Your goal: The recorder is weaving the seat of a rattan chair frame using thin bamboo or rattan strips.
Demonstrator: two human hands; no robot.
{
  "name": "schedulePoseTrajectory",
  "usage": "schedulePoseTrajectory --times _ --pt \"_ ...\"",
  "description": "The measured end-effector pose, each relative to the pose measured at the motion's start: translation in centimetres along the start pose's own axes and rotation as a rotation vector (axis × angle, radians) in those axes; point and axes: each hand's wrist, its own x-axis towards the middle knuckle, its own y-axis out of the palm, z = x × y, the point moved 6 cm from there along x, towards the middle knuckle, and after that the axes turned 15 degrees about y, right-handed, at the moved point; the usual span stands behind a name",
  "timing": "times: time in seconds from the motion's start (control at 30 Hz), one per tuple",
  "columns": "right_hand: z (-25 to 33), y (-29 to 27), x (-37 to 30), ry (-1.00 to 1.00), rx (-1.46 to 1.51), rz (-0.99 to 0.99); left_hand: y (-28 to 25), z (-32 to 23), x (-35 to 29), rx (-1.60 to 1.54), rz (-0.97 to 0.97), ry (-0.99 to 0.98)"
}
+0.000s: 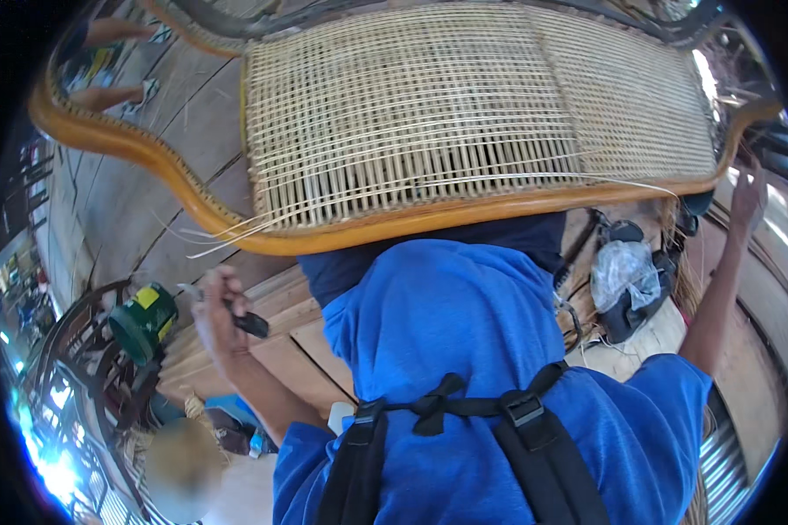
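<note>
Across my lap lies a curved wooden chair frame point(162, 162) with a woven panel of pale cane point(403, 96). The weave is tight at the right, while gaps show between the strands along its near edge. Loose cane strands point(236, 234) stick out over the left rail. My left hand point(221, 313), below those strand ends, is closed round a black-handled tool point(252, 325); a thin light tip shows past the fingers, its kind unclear. My right hand point(748, 197) reaches to the frame's far right end; its fingers are small and partly hidden there.
A green bucket point(140, 324) with a yellow patch stands left of my left hand. Right of my body are a clear plastic bag point(625, 276) and a black bag point(632, 324). Another person's legs point(109, 94) show at the upper left, beyond the frame.
</note>
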Motion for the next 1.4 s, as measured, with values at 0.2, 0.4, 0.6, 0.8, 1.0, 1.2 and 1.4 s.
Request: schedulePoseTrajectory --times 0.2,0.4,0.6,0.8,1.0,1.2,1.4 --pt "22.1 -4.7 -9.8 0.110 0.643 0.656 6.9 -4.5 6.5 1.058 0.184 0.550" --pt "24.2 3.4 -14.5 -0.305 0.225 0.868 8.6 -3.6 7.3 1.340 0.484 0.650" --pt "22.9 5.6 -14.3 -0.310 0.267 1.111 9.4 -3.5 7.9 1.430 0.578 0.710" --pt "22.4 8.0 -14.1 -0.343 0.301 1.067 8.9 -1.9 8.4 1.441 0.739 0.690" --pt "20.9 9.0 -14.8 -0.212 0.491 1.090 10.8 -4.1 7.9 1.531 0.733 0.536" --pt "22.2 9.4 -14.3 -0.146 0.515 1.183 11.3 -3.0 8.8 1.572 0.650 0.541" --pt "22.0 9.7 -13.4 -0.106 0.462 1.193 9.0 -5.5 10.5 1.558 0.414 0.567"
